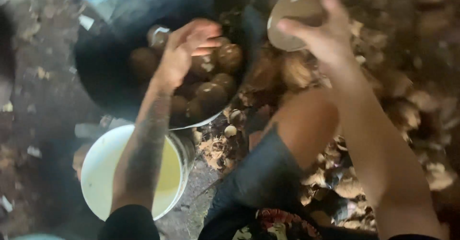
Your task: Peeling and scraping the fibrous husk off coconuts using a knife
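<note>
Head view, looking down at a person seated on the ground. The left hand point(184, 48) reaches over a dark basin point(103, 67) at the far left, fingers spread and released above a heap of round brown nuts point(211, 93); whether a fingertip touches one cannot be told through the blur. The right hand point(318, 31) is raised at the far right and grasps a single pale round nut point(292, 22), thumb below and fingers curled over its top. A white bucket point(124, 173) holding pale yellowish liquid stands near left, just beside the basin and directly under the left forearm. A bare knee point(304, 122) and dark shorts point(263, 177) lie between the arms. Husk scraps point(383, 125) cover the ground to the right and around the knee. Risks, as judged from this arrangement: the held nut sits high on a fingertip grip, so a slip could send it onto the knee or into the husk litter, where it would be hard to tell from the debris. The heap rises close to the basin's near rim, so a careless push by the left hand may roll nuts over the edge into the bucket, splashing or fouling the liquid. The left forearm passes low over the bucket and could knock its rim.
</note>
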